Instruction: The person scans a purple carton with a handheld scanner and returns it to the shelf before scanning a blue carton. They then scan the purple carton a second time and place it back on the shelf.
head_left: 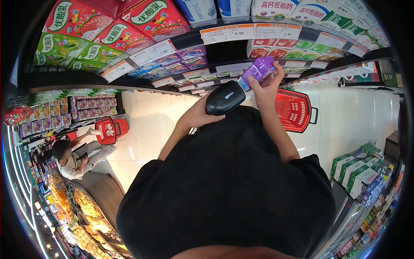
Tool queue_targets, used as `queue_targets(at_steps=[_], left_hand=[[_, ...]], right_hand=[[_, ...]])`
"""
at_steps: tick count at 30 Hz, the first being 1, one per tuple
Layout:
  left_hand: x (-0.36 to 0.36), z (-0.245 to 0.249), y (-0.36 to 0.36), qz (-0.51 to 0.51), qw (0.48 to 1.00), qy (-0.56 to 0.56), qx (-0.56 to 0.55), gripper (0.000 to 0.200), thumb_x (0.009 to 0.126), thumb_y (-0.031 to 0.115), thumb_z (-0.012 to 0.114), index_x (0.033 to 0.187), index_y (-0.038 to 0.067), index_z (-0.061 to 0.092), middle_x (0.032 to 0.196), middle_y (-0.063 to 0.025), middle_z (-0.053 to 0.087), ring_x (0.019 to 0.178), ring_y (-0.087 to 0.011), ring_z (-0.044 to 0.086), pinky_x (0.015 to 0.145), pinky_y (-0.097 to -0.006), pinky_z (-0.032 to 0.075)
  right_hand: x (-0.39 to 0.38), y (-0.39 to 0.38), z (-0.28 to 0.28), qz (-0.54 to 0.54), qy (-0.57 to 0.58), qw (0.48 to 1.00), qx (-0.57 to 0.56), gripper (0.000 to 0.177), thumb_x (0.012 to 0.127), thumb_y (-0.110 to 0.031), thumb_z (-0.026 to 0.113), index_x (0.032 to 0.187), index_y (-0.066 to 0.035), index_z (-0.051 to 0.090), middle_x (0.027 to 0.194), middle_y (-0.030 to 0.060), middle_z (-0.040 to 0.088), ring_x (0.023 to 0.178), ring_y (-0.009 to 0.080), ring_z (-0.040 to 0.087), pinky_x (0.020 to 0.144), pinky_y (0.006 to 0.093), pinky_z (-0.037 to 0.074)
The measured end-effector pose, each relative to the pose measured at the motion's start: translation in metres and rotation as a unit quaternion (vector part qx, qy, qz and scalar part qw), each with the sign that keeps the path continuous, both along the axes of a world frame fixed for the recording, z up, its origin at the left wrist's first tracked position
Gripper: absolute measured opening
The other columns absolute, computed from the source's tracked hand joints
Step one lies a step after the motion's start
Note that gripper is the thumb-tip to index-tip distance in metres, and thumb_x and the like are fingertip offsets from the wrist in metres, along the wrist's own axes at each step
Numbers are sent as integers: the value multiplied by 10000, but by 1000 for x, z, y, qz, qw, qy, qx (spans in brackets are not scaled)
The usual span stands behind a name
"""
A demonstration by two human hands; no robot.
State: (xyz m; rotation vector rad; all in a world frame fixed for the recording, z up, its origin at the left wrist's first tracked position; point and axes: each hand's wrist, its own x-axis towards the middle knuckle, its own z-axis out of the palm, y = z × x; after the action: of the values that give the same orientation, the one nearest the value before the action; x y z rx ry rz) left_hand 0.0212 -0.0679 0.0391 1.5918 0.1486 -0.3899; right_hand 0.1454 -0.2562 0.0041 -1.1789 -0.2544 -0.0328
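In my left hand [196, 114] is a black handheld barcode scanner [225, 98], its front end close to a small purple drink carton [258, 71]. My right hand [268, 88] grips that carton between thumb and fingers, tilted, in front of the shelves. A striped, barcode-like patch on the carton's lower end faces the scanner. Beyond it, small red and green drink cartons [276, 46] stand on a shelf, and purple packs [192, 58] sit further left.
Red and green yogurt-drink boxes [116, 36] fill the upper left shelf, above price tags [228, 33]. A red shopping basket [294, 110] is on the floor at my right. Another person [75, 159] sits or crouches at left beside another red basket [111, 131]. Green-white boxes [355, 170] are stacked lower right.
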Motion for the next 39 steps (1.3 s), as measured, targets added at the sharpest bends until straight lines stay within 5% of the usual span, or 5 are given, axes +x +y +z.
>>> queue_targets(at_steps=[3,5,9,11,39], left_hand=[[-3,0,0,16,1000,11,14,774,686,93,783,1344,-23,392,1232,-140,554,1145,-190,525,994,-303,382],[-5,-3,0,23,999,-29,39,720,705,33,764,1332,15,412,1015,-37,596,776,-84,556,610,-236,453],[-6,-4,-1,26,999,-34,25,715,709,26,758,1335,15,411,1011,-38,598,788,-88,558,610,-239,456],[-7,-1,-1,21,1000,14,12,793,677,104,788,1350,-20,387,1232,-140,554,1151,-195,523,994,-306,382],[-2,-5,-1,51,998,34,0,743,663,106,790,1306,-33,445,1173,-147,597,1086,-193,562,962,-302,405]], right_hand=[[0,2,-1,-1,24,1000,9,780,703,59,703,1310,-80,233,1194,152,393,1064,204,496,928,336,438],[-1,4,-5,-2,39,999,18,779,706,64,695,1313,-78,228,1196,153,393,1061,203,496,924,334,438],[-3,8,-1,-12,38,999,10,776,709,71,686,1315,-78,225,1195,153,395,1059,201,496,920,333,438],[-3,8,1,-9,42,999,8,773,709,75,681,1315,-80,226,1188,152,401,1058,201,498,915,334,440],[5,10,-7,-8,21,1000,1,759,714,82,685,1307,-80,239,1172,153,425,1032,202,523,884,325,460]])
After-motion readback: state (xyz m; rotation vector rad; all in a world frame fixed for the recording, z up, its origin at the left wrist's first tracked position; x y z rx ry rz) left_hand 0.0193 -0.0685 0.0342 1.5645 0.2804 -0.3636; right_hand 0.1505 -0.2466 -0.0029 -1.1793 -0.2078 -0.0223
